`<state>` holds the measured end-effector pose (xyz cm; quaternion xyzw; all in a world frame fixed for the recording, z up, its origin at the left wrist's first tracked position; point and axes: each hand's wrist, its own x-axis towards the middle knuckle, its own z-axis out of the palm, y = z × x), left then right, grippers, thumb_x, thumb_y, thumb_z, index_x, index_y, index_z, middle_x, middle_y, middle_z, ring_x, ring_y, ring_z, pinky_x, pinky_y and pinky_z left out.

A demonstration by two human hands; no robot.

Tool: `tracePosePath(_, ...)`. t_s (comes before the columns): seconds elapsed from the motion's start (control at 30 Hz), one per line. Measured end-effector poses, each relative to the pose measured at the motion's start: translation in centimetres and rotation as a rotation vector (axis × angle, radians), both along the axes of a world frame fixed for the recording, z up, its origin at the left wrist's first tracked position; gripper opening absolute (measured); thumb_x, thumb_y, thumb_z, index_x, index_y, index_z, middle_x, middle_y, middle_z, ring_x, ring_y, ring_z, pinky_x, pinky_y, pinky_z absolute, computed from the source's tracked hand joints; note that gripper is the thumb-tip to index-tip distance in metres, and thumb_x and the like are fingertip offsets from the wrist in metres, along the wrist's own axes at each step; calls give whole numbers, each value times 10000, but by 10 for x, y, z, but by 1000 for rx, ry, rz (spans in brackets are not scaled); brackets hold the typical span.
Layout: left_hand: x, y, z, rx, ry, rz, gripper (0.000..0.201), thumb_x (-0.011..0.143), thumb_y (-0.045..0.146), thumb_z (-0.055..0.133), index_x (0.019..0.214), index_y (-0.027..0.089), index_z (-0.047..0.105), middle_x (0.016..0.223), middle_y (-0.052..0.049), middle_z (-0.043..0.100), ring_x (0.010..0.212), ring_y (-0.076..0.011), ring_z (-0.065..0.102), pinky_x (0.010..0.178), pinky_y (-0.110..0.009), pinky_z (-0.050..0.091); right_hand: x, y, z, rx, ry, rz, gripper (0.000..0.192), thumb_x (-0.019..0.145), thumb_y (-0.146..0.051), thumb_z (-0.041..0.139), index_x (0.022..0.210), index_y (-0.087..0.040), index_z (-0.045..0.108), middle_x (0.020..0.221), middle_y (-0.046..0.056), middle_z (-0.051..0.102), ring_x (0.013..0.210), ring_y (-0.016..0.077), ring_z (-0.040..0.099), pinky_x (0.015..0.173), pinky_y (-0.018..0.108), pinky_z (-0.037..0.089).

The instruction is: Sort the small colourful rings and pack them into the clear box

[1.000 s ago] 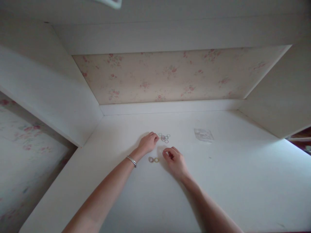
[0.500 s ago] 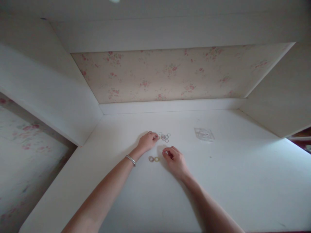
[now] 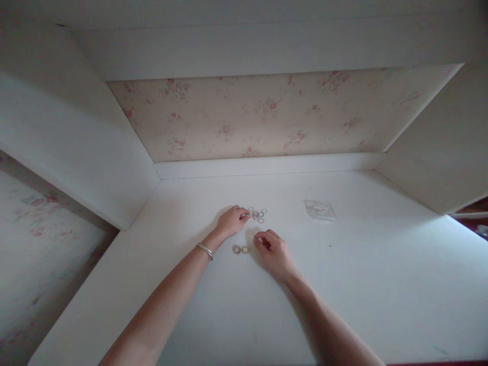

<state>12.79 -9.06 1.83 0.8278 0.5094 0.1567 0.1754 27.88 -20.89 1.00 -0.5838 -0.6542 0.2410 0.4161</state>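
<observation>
A: The white surface fills the lower half of the frame, boxed in by white panels, with rose-patterned wallpaper across the upper middle.

B: Any writing on it?

A: None can be read. The clear packet, right of centre, shows faint marks, too small to make out.

B: And the person's arms?

A: Both reach in from the bottom edge. The left hand lies knuckles up just left of centre, fingers curled, their tips meeting the left edge of the cluster of small rings. Whether it pinches one cannot be told. A silver bangle sits on that wrist.

B: The right hand?

A: The right hand rests just below and to the right of the cluster, fingers bent in toward the thumb; whether anything is held between them is too small to tell.

B: Where are the rings exactly?

A: The cluster lies flat on the surface at the frame's centre, between the two hands and a little above them. The two golden rings lie side by side lower down, apart from the cluster, just left of the right hand.
</observation>
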Motion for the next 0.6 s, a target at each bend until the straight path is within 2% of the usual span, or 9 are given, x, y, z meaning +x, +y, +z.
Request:
tracePosePath(0.17,-2,2,-4,37,-77,22,192,815,343,545,903,243,684,897,-16,643,792,-155,582,733,-251,432,0,0,2,-6,-10,1,160,852,-280,499,821,-207,639,695,-11,501,563,95,437,538,214,326)
tracePosePath(0.3,-3,6,-4,-36,-188,43,217,797,348,561,888,216,708,862,-19,665,801,-156,592,747,-239,441,0,0,3,10,14,-8,169,848,-283,502,809,-201,644,688,-5,506,582,101,450,549,217,334)
tracePosePath(0.4,-7,5,1,-81,-291,36,244,801,335,550,919,200,716,903,-21,679,813,-151,603,758,-230,444,0,-1,4,18,37,-12,188,848,-290,494,798,-195,648,680,-3,507,578,102,448,546,219,338)
tracePosePath(0.53,-21,-14,13,-243,-344,36,317,824,349,506,1018,177,690,935,-39,691,559,-103,564,577,-217,443,-1,-2,4,18,41,-14,197,844,-299,493,793,-196,653,669,-3,507,570,103,446,535,221,339)
tracePosePath(0.6,-31,-30,18,-312,-374,26,329,803,364,537,1019,166,688,978,-59,687,527,-88,543,532,-208,431,-1,-2,5,24,36,-13,200,845,-297,490,797,-199,657,663,-2,509,571,105,449,536,222,342)
